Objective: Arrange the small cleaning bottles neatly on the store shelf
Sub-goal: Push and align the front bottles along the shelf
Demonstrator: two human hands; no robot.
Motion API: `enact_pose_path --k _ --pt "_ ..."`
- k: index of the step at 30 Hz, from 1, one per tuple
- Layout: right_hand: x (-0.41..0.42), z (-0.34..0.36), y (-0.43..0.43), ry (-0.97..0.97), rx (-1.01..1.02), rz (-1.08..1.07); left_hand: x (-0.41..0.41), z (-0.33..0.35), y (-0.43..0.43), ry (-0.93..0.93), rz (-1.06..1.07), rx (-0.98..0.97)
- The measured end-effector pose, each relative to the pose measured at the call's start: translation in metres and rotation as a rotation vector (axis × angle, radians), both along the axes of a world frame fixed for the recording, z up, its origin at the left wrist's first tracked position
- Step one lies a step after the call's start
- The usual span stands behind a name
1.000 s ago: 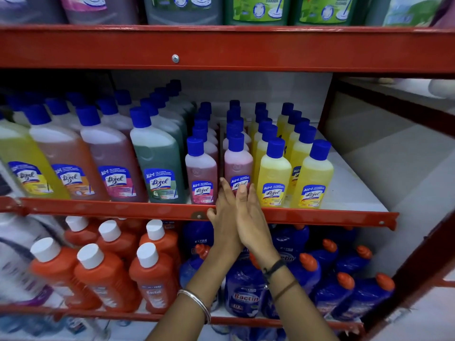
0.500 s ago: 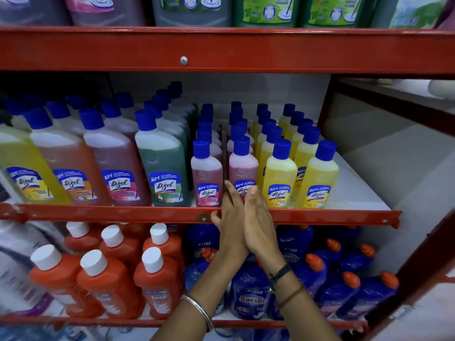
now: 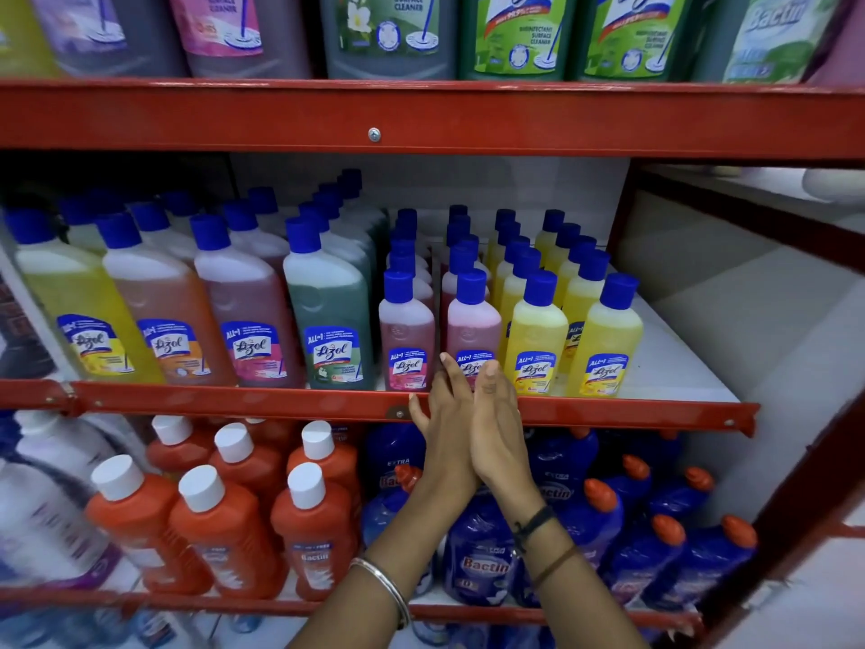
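Pink small Lizol bottles (image 3: 406, 337) and yellow small Lizol bottles (image 3: 536, 341) wear blue caps (image 3: 470, 285); the shelf rail (image 3: 234, 400) is red.

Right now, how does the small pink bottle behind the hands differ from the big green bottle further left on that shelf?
The small pink blue-capped plastic bottle is shorter and slimmer than the large green blue-capped plastic bottle. Its liquid is pink; the other's is dark green. The left hand and right hand cover the pink bottle's lower label, while the green bottle's label shows fully. Both stand upright at the shelf's front with blue caps and Lizol labels.
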State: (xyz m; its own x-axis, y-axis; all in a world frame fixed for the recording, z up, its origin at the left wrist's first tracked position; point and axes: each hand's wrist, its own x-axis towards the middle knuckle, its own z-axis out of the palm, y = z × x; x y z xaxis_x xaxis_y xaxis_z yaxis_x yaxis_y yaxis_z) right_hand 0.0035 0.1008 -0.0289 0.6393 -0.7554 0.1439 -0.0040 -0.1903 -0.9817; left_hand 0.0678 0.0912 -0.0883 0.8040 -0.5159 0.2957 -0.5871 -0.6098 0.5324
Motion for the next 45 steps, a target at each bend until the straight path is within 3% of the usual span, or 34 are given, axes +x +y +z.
enact_pose_path --k 3,5,8,13,19,23,25,33,39,41,43,45 --pt "0.003 -0.014 0.001 -0.076 -0.058 -0.137 -0.004 0.009 0.014 -0.007 -0.032 -0.073" --pt "0.006 -0.03 0.002 -0.176 -0.157 -0.237 -0.003 0.017 0.039 -0.015 -0.076 -0.282" --pt "0.015 -0.036 0.013 -0.219 -0.145 -0.101 0.013 0.022 0.061 -0.08 0.018 -0.491" --pt "0.041 -0.029 0.019 0.025 -0.117 0.076 0.034 0.024 0.073 0.043 -0.112 -0.39" --pt "0.053 -0.034 0.019 0.018 -0.115 0.002 0.045 0.015 0.08 0.019 -0.189 -0.312" --pt "0.053 -0.034 0.043 -0.178 -0.259 -0.158 0.051 0.018 0.095 -0.074 -0.075 -0.537" --pt "0.066 -0.035 0.056 -0.225 -0.283 -0.092 0.064 0.022 0.107 -0.114 0.026 -0.63" --pt "0.116 -0.031 0.073 -0.03 -0.209 -0.054 0.105 0.02 0.129 -0.018 -0.061 -0.299" --pt "0.13 -0.03 0.081 -0.092 -0.152 -0.18 0.113 0.026 0.143 -0.008 -0.185 -0.24" --pt "0.134 -0.03 0.089 -0.182 -0.133 -0.248 0.118 0.031 0.157 -0.023 -0.184 -0.312" --pt "0.136 -0.029 0.106 -0.308 -0.2 -0.312 0.126 0.036 0.175 -0.091 -0.089 -0.503" --pt "0.142 -0.03 0.124 -0.361 -0.258 -0.237 0.14 0.036 0.19 -0.114 -0.015 -0.636"
